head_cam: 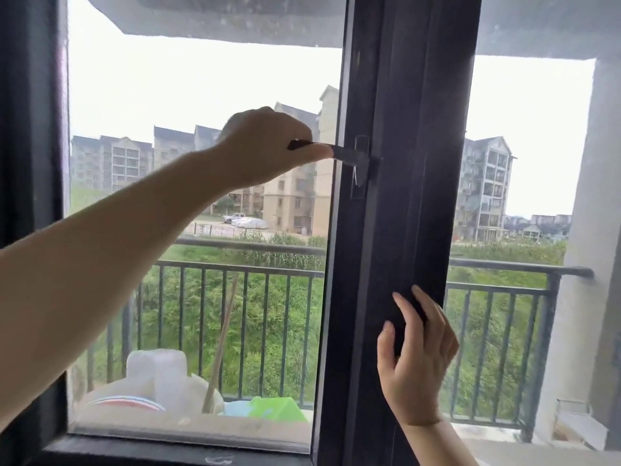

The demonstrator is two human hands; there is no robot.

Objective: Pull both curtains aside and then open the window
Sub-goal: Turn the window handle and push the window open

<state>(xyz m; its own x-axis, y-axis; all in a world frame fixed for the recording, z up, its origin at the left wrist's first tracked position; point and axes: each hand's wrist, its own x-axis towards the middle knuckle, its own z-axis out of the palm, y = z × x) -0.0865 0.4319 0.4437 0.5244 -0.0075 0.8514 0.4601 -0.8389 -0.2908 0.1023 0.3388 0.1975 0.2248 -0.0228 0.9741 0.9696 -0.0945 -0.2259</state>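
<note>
Your left hand (268, 146) sits at ten o'clock from centre, closed round the window handle (349, 156), which juts left from the middle frame post (396, 196). Your right hand (413, 358) rests against that post at five o'clock. The balcony railing (235, 297) runs behind the glass.

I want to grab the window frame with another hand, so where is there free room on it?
The dark centre frame post is bare between the dark lever handle, gripped by the left hand, and the right hand lower down. Above the handle it is also bare. Around the handle it is crowded.
</note>
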